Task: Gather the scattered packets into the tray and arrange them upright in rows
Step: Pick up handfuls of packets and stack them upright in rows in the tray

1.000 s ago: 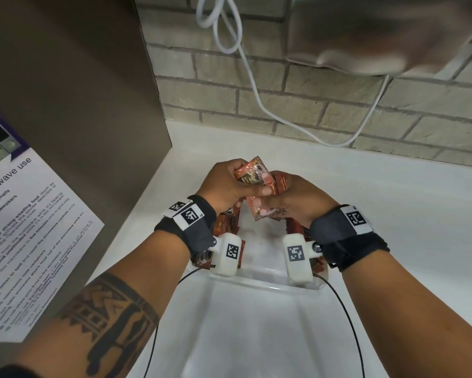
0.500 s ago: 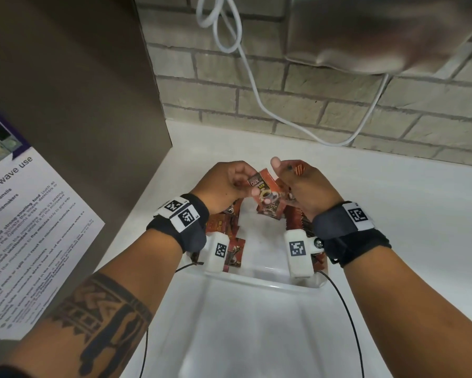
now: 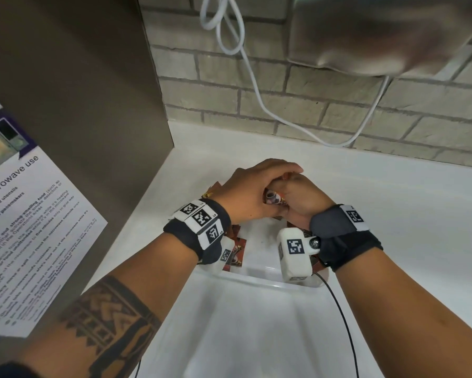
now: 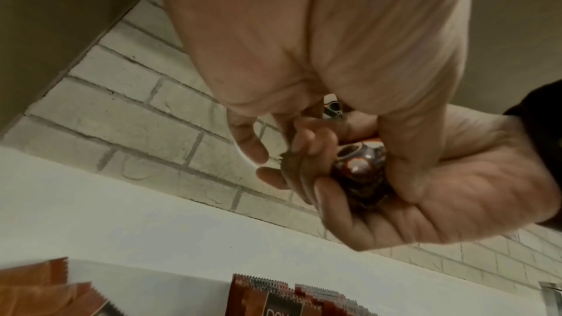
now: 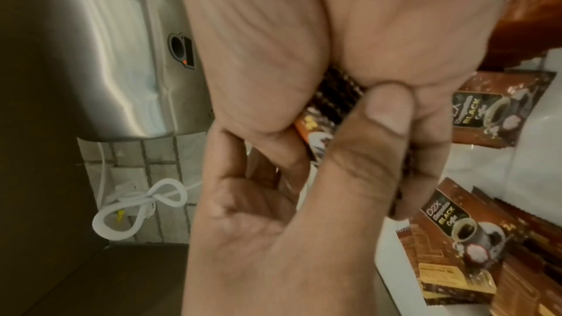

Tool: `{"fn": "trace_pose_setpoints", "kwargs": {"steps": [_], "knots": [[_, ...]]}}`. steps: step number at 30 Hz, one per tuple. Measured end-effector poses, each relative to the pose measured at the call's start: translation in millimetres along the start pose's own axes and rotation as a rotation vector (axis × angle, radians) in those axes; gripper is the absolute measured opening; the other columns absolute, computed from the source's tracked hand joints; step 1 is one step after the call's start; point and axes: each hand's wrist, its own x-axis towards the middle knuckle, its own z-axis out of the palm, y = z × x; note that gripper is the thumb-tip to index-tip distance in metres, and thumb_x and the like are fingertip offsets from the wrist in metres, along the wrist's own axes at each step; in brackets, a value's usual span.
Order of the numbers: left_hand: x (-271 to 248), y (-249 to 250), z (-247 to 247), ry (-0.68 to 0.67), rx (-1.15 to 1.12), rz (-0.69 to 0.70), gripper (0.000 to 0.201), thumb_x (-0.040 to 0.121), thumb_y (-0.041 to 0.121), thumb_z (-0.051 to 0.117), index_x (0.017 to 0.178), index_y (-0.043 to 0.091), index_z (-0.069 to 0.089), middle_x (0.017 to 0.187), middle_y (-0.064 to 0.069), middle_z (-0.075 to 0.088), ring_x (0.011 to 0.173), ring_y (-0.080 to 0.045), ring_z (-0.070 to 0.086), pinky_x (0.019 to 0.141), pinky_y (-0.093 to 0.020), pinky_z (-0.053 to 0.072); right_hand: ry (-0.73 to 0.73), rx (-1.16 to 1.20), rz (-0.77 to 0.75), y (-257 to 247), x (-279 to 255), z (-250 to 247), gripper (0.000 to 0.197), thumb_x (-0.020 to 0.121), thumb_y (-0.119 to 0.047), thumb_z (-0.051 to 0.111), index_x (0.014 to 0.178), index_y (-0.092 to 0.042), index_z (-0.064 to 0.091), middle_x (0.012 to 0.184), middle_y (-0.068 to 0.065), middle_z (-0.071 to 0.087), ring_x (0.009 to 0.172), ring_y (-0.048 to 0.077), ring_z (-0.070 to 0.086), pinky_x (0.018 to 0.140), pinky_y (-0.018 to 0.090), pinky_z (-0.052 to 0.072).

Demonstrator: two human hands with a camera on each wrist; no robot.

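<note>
Both hands, left hand point(image 3: 252, 190) and right hand point(image 3: 301, 199), curl their fingers around a brown, serrated-edged "Black Coffee" packet point(image 3: 273, 198) above the clear tray point(image 3: 256, 279), at 12 o'clock on the white counter point(image 3: 393, 203).

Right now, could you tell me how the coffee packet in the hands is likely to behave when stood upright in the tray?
The packet looks thin and floppy: it bulges and curls between the left hand and right hand. Probably light, since fingertips alone hold it. Flat and glossy, it likely tips or slides unless leaned on the other packets in the tray.
</note>
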Motion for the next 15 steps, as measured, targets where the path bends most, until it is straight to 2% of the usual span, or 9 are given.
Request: {"fn": "trace_pose_setpoints", "kwargs": {"steps": [3,5,7,8,10,12,15], "knots": [[-0.4,-1.3,1.6,-0.001,-0.001,-0.04,0.077,0.078,0.023,0.085,0.145,0.035,0.05,0.15,0.013,0.046,0.132,-0.009,0.05,0.109,-0.037,0.045,-0.015,0.022,-0.012,2.2,-0.7,2.7,0.025,0.095,0.012,0.046,0.091,-0.009,0.06,0.091,0.003,0.062,0.083,0.007,0.063,0.074,0.022,0.051],[-1.1,0.1,2.0,-0.015,0.002,-0.054,0.08,0.077,0.023,0.086,0.147,0.034,0.048,0.153,0.012,0.044,0.134,-0.01,0.049,0.11,-0.036,0.044,0.01,0.006,-0.014,4.3,-0.1,3.4,0.028,0.094,0.013,0.045,0.086,-0.009,0.058,0.085,0.001,0.062,0.073,0.003,0.065,0.068,0.019,0.051],[-1.2,1.9,1.3,-0.018,0.018,-0.044,0.083,0.075,0.022,0.088,0.147,0.032,0.048,0.15,0.012,0.05,0.13,-0.01,0.053,0.108,-0.035,0.046,0.022,0.001,-0.003,8.8,0.9,4.5,0.025,0.095,0.011,0.048,0.086,-0.01,0.059,0.078,0.0,0.065,0.069,0.007,0.066,0.067,0.024,0.051],[-1.3,2.3,0.6,-0.017,0.029,-0.038,0.084,0.074,0.022,0.089,0.147,0.032,0.049,0.147,0.011,0.053,0.129,-0.01,0.054,0.108,-0.035,0.046,0.043,-0.027,-0.017,10.9,1.4,5.5,0.023,0.094,0.009,0.05,0.085,-0.008,0.06,0.076,-0.001,0.068,0.072,0.007,0.069,0.069,0.024,0.051],[-2.1,3.0,-0.7,-0.008,0.059,-0.036,0.083,0.074,0.023,0.089,0.147,0.031,0.049,0.146,0.011,0.054,0.128,-0.01,0.053,0.108,-0.034,0.045,0.067,-0.055,-0.036,11.6,1.1,4.0,0.02,0.094,0.006,0.053,0.084,-0.007,0.064,0.08,0.0,0.072,0.082,0.008,0.07,0.073,0.025,0.052],[-3.6,2.0,-1.4,0.005,0.086,-0.036,0.082,0.075,0.022,0.087,0.148,0.028,0.048,0.147,0.009,0.053,0.128,-0.011,0.053,0.107,-0.034,0.045,0.048,-0.067,-0.014,6.6,-3.3,3.2,0.017,0.094,0.002,0.054,0.088,-0.008,0.066,0.087,0.004,0.071,0.087,0.015,0.069,0.076,0.032,0.054],[-5.4,-1.5,-4.2,0.012,0.109,-0.055,0.086,0.076,0.017,0.084,0.151,0.027,0.044,0.148,0.007,0.053,0.127,-0.014,0.054,0.106,-0.036,0.046,0.137,-0.313,-0.099,-1.7,-5.3,-3.6,0.01,0.09,-0.01,0.066,0.083,-0.015,0.071,0.085,0.006,0.074,0.086,0.025,0.072,0.079,0.043,0.059]]}}
